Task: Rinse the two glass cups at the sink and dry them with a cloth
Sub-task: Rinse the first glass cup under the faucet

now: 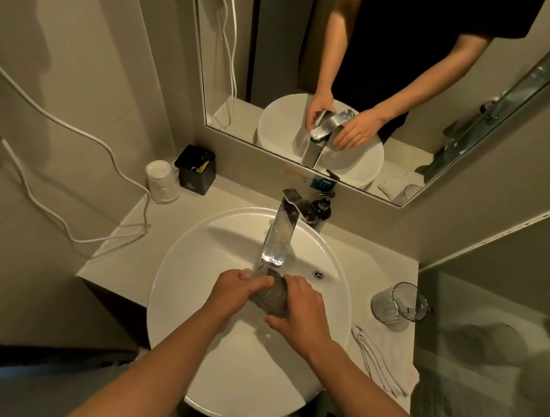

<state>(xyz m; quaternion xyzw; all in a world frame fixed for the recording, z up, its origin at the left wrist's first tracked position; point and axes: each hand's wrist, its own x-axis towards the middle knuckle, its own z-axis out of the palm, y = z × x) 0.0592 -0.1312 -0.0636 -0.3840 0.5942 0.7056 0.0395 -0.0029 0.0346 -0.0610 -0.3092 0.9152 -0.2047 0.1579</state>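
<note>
A ribbed glass cup (269,294) lies tilted over the white round sink (200,235), its mouth under the water running from the chrome tap (279,238). My left hand (233,290) grips the cup's upper end and my right hand (299,311) wraps its lower side and base. Much of the cup is hidden by my fingers. The second glass cup (397,304) stands upright on the counter to the right of the sink. A white cloth (383,359) lies folded on the counter just in front of that cup.
A black box (195,170) and a white wrapped roll (162,181) stand at the counter's back left. A white cable (70,226) trails across the left counter. A dark soap bottle (323,208) stands behind the tap. The mirror (341,82) reflects my hands.
</note>
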